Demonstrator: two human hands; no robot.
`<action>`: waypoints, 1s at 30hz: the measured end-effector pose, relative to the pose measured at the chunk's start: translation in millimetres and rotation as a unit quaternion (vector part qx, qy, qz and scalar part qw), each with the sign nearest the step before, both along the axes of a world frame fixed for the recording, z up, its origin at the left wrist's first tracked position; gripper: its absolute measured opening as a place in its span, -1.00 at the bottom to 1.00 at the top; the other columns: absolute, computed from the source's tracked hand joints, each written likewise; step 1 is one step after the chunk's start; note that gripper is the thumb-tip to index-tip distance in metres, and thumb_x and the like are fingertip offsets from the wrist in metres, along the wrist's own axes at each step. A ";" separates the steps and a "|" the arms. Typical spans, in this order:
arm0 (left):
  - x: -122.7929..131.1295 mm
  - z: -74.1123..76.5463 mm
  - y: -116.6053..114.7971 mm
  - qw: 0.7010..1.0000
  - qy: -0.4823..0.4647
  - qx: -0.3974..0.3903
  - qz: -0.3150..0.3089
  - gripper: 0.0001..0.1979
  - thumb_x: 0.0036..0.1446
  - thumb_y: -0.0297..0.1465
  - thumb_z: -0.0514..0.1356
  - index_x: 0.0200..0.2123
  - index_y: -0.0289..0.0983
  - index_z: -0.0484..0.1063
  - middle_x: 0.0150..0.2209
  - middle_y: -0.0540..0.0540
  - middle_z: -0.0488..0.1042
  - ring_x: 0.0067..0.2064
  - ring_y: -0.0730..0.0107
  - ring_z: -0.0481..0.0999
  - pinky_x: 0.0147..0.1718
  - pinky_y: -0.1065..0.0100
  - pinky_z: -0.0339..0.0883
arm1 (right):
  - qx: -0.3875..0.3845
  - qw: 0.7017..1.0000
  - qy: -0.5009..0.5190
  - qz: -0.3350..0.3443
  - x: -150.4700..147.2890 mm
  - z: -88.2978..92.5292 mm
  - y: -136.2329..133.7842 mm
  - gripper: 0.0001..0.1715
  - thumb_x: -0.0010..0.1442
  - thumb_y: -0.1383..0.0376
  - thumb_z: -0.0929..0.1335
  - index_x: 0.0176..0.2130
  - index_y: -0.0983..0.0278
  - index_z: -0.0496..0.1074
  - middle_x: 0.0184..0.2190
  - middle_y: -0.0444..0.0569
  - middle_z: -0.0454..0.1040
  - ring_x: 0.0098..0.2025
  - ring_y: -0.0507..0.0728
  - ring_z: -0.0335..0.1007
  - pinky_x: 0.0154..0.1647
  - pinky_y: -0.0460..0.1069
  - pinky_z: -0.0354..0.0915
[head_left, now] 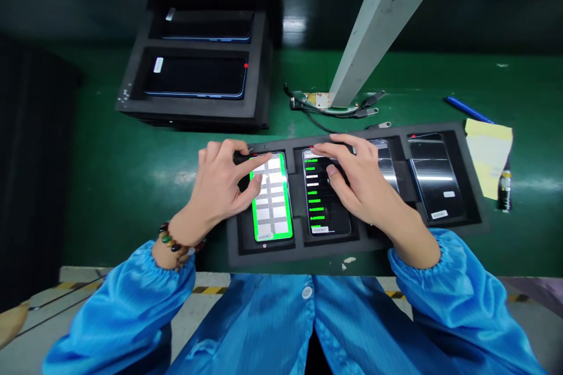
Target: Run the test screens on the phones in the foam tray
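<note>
A black foam tray (259, 256) holds several smartphones in separate slots. My left hand (222, 179) is over the leftmost smartphone (272, 220), index finger stretched to its upper edge and thumb over the screen. That screen shows white blocks with a green border. Above the second smartphone (329, 211), whose dark screen lists green and white lines, is my right hand (363, 179), fingers extended near its top. Partly behind my right hand lies a third smartphone (387, 167). The rightmost smartphone (435, 179) has a dark screen with small white labels. Neither hand grips anything.
At the back left, stacked black foam trays (193, 111) hold more dark smartphones (197, 76). A grey metal post (369, 29) rises behind my tray, with black cables (325, 110) at its base. Right of the tray lie yellow paper (488, 152), a blue pen (468, 109) and a small dark cylinder (505, 190).
</note>
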State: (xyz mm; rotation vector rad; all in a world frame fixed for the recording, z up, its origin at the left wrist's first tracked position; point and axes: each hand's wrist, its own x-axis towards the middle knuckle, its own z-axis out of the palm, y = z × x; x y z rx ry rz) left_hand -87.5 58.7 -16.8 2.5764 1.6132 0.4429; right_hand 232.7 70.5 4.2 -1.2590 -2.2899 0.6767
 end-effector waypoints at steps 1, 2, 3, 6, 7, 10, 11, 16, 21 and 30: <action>-3.5 0.1 -3.0 1.000 0.003 0.007 0.007 -0.55 0.49 -0.13 0.13 0.25 -0.04 0.69 0.04 -0.30 0.46 0.00 -0.06 0.34 -0.10 0.00 0.17 | 0.002 1.000 0.001 0.001 0.1 -0.1 -0.1 -0.49 0.58 0.31 0.19 0.39 0.09 0.36 0.38 0.08 0.55 0.53 0.41 0.26 0.50 0.46 0.12; -6.8 0.1 -6.2 1.000 0.006 0.015 0.014 -0.56 0.49 -0.14 0.14 0.24 -0.05 0.70 0.04 -0.30 0.47 0.00 -0.06 0.34 -0.10 0.00 0.17 | 0.003 1.000 0.002 0.002 0.3 -0.4 -0.1 -0.50 0.58 0.31 0.19 0.39 0.10 0.36 0.38 0.09 0.55 0.53 0.41 0.26 0.50 0.46 0.13; -10.0 0.0 -9.4 0.999 0.008 0.023 0.021 -0.57 0.49 -0.15 0.16 0.23 -0.05 0.71 0.04 -0.29 0.48 -0.01 -0.06 0.34 -0.10 -0.01 0.17 | 0.004 1.000 0.004 0.002 0.5 -0.8 -0.2 -0.50 0.58 0.31 0.19 0.39 0.10 0.36 0.38 0.09 0.56 0.53 0.41 0.26 0.49 0.46 0.13; -17.3 -0.3 -18.5 0.998 0.011 0.040 0.043 -0.60 0.47 -0.18 0.19 0.21 -0.05 0.72 0.01 -0.27 0.50 -0.02 -0.05 0.35 -0.09 -0.01 0.16 | 0.002 1.000 0.007 0.001 1.0 -2.3 -0.3 -0.48 0.57 0.31 0.21 0.40 0.08 0.35 0.37 0.08 0.57 0.53 0.43 0.25 0.49 0.48 0.11; -18.9 -0.3 -21.0 0.998 0.013 0.040 0.050 -0.61 0.47 -0.18 0.20 0.20 -0.04 0.72 0.01 -0.26 0.51 -0.01 -0.05 0.36 -0.09 -0.02 0.16 | 0.001 1.000 0.007 0.001 1.0 -2.7 -0.3 -0.48 0.57 0.31 0.21 0.41 0.07 0.35 0.36 0.07 0.57 0.53 0.43 0.25 0.50 0.48 0.10; -20.3 -0.1 -25.5 0.997 0.019 0.039 0.070 -0.64 0.45 -0.19 0.22 0.17 -0.04 0.73 0.01 -0.24 0.53 0.00 -0.05 0.37 -0.08 -0.01 0.18 | 0.003 1.000 0.009 0.000 0.8 -3.5 -0.4 -0.49 0.57 0.31 0.21 0.40 0.08 0.36 0.35 0.06 0.59 0.53 0.41 0.25 0.50 0.46 0.10; -19.6 0.0 -25.5 0.996 0.018 0.040 0.073 -0.64 0.45 -0.19 0.22 0.16 -0.05 0.73 0.01 -0.24 0.53 0.00 -0.05 0.37 -0.08 -0.01 0.18 | 0.004 1.000 0.010 0.001 0.6 -3.6 -0.5 -0.50 0.57 0.31 0.21 0.39 0.09 0.36 0.34 0.06 0.59 0.53 0.41 0.26 0.50 0.46 0.10; -9.2 -1.0 -15.2 0.999 -0.008 0.026 0.040 -0.60 0.45 -0.16 0.21 0.19 -0.10 0.72 0.01 -0.28 0.49 -0.02 -0.04 0.35 -0.09 0.01 0.17 | 0.003 1.000 0.010 0.006 0.6 -3.7 -0.8 -0.50 0.58 0.31 0.20 0.39 0.10 0.37 0.36 0.06 0.58 0.53 0.40 0.25 0.50 0.44 0.10; -4.9 -4.4 -6.8 0.998 -0.025 0.030 -0.041 -0.56 0.48 -0.15 0.17 0.24 -0.12 0.68 0.01 -0.29 0.47 -0.08 0.03 0.31 -0.14 0.07 0.13 | 0.005 1.000 0.001 0.007 1.5 -3.7 -1.1 -0.50 0.58 0.30 0.21 0.40 0.09 0.37 0.37 0.05 0.57 0.53 0.41 0.25 0.50 0.44 0.10; -10.9 -3.4 -34.9 0.992 -0.047 0.040 -0.112 -0.59 0.46 -0.18 0.19 0.17 -0.16 0.72 -0.03 -0.27 0.50 -0.10 0.05 0.36 -0.15 0.10 0.11 | 0.002 1.000 -0.001 0.010 1.6 -2.7 -1.5 -0.50 0.60 0.29 0.21 0.42 0.06 0.32 0.36 -0.01 0.60 0.54 0.40 0.23 0.51 0.45 0.09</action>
